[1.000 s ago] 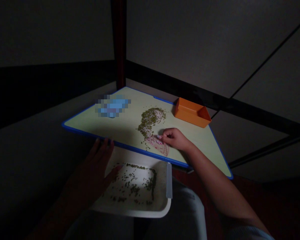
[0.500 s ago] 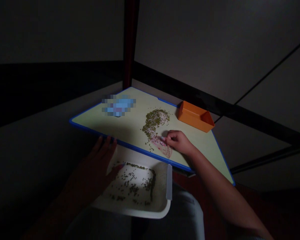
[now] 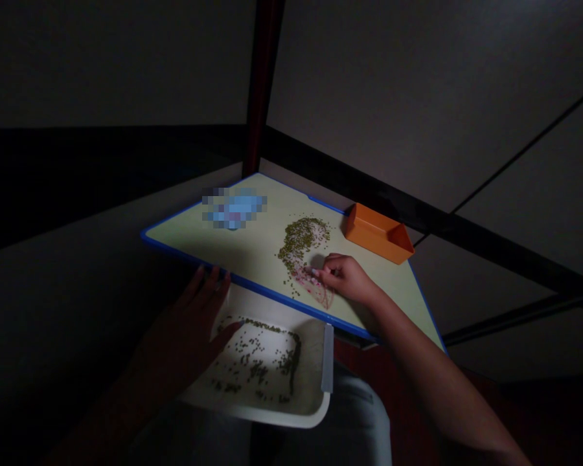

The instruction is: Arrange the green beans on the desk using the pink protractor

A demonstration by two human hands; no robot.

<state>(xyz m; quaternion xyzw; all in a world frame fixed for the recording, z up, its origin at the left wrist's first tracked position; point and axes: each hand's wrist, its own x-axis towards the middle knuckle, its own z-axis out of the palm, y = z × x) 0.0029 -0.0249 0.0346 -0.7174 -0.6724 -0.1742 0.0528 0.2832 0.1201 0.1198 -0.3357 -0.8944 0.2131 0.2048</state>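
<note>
Small green beans (image 3: pixel 298 239), probably mung beans, lie in a curved heap on a pale tabletop (image 3: pixel 257 255) with a blue edge. My right hand (image 3: pixel 347 278) rests at the near end of the heap, its fingers curled and the fingertips pinched down among the beans; whether a bean is between them is hidden. Under the table's front edge sits a white plastic tub (image 3: pixel 272 414) with many scattered beans inside. In shadow, my left hand (image 3: pixel 194 330) lies over the tub's left side, fingers stretched toward the table edge and thumb over the inside.
An orange rectangular box (image 3: pixel 379 236) stands at the table's back right. A blurred light-blue item (image 3: pixel 238 210) lies at the back left. Pinkish printed markings show beneath the beans. Dark walls meet behind the table, and my knee (image 3: pixel 359 408) is below the tub.
My right hand has shifted slightly left, its fingertips closer in to the beans. The left hand holds its place on the tub. The camera view has moved a little.
</note>
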